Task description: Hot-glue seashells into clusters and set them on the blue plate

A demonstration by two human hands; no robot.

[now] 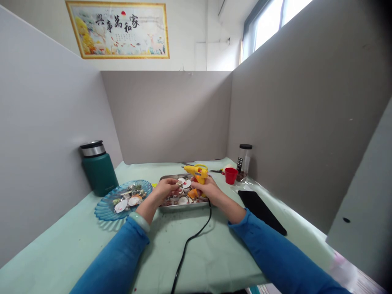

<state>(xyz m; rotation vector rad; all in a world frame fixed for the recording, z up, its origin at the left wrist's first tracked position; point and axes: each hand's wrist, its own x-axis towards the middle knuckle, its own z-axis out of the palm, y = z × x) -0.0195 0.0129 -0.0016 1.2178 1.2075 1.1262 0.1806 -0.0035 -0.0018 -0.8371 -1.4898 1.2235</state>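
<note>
Over a metal tray [174, 208] of mixed small pieces, my right hand [208, 190] is wrapped round a yellow glue gun [196, 171], whose nozzle points left. A black cord [191, 239] runs from the gun toward the front edge. My left hand [165, 190] pinches a small pale piece [179, 183] above the tray's left part. Between the hands is a round white piece with a red mark [186, 183]; whether a finger touches it is hard to tell. Orange and white pieces lie in the tray.
A blue fluted plate [104, 206] holding small pieces and a green bottle [99, 169] are at left. At right are a red cup [230, 175], a clear jar with a black lid [244, 157], scissors and a black flat object [261, 212]. Grey partitions [171, 116] surround the table.
</note>
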